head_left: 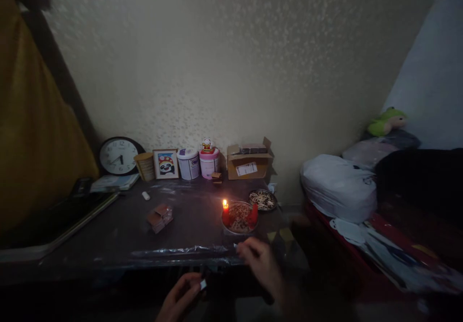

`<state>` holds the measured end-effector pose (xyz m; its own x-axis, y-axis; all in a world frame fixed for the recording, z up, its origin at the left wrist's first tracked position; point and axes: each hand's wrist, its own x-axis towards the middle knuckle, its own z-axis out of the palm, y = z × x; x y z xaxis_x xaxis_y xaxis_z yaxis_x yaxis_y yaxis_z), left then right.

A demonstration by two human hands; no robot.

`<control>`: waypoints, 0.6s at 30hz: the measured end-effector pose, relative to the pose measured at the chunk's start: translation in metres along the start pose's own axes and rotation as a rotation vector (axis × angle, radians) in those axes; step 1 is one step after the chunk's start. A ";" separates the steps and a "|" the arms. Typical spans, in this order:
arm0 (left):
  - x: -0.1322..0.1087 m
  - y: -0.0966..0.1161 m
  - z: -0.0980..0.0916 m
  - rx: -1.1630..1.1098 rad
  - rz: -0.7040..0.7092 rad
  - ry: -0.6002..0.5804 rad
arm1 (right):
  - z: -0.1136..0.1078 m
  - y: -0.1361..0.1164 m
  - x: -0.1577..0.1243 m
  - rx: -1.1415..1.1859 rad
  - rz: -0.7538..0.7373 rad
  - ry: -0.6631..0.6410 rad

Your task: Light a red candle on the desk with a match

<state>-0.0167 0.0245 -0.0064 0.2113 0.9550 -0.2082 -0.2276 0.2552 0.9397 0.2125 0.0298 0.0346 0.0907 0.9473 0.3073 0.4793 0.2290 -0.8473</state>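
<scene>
My left hand (181, 295) is closed below the table's front edge, with a small white-ended box (203, 284) between thumb and fingers. At the front edge of the table, my right hand (262, 266) is in a pinch; a tiny pale tip shows at its fingers, too blurred to name. Just beyond it stands a round bowl (239, 231) filled with brownish grains. A lit red candle (225, 214) stands at the bowl's left side, and an unlit red candle (254, 212) at its right. Behind to the right is a round dish (263, 209) of pale sticks, which look like matches.
A plastic-wrapped pack (159, 218) lies left on the dark covered table (195, 225). Along the wall stand a clock (120, 156), a panda picture (166, 164), two tubs (188, 165) and a cardboard box (249, 166). White bags (338, 187) lie to the right.
</scene>
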 end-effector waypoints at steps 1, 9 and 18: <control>0.005 0.001 0.006 0.043 0.044 -0.028 | 0.015 -0.008 -0.011 0.014 -0.051 -0.005; 0.033 -0.009 0.025 0.195 0.140 -0.212 | 0.057 -0.001 -0.046 0.068 -0.132 -0.066; 0.024 -0.026 0.014 0.008 0.043 -0.230 | 0.057 0.012 -0.051 0.006 -0.168 -0.105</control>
<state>0.0078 0.0391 -0.0318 0.4130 0.9051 -0.1017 -0.2332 0.2131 0.9488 0.1639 -0.0032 -0.0165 -0.0819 0.9139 0.3975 0.4747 0.3865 -0.7907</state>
